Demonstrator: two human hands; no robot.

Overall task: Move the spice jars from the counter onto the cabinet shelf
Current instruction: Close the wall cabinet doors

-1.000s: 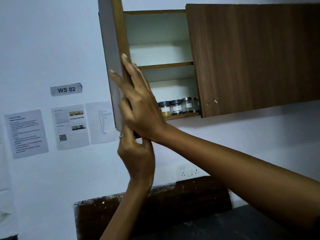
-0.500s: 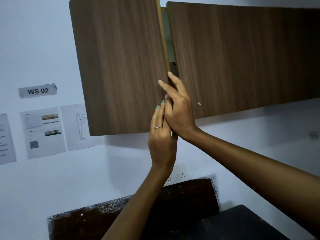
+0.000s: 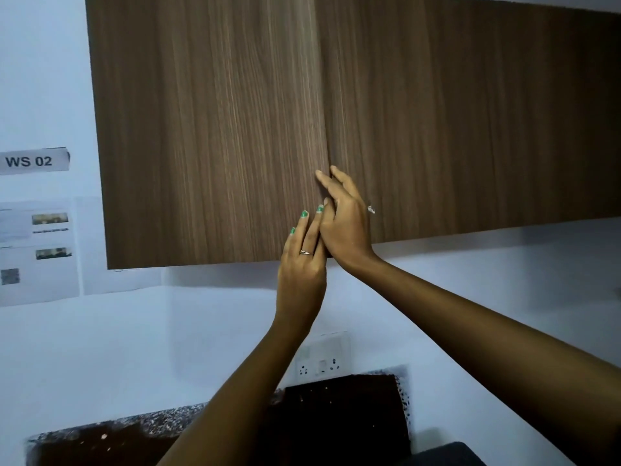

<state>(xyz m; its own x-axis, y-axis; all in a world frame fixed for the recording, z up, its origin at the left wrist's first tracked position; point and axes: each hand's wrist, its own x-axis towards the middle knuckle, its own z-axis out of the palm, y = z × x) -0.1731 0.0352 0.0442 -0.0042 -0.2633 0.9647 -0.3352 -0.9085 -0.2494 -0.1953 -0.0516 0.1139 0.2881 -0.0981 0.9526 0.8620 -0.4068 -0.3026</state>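
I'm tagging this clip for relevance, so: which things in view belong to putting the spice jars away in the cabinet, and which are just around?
Part of the job:
left cabinet door, closed
left hand, fingers straight on that door
right hand, at the door seam
No jars in view.

Just around:
right cabinet door
WS 02 label
wall papers
wall socket

Matt wood-grain cabinet doors (image 3: 208, 129)

Head camera looks up, close to the cabinet doors (image 3: 235, 129) ahead.
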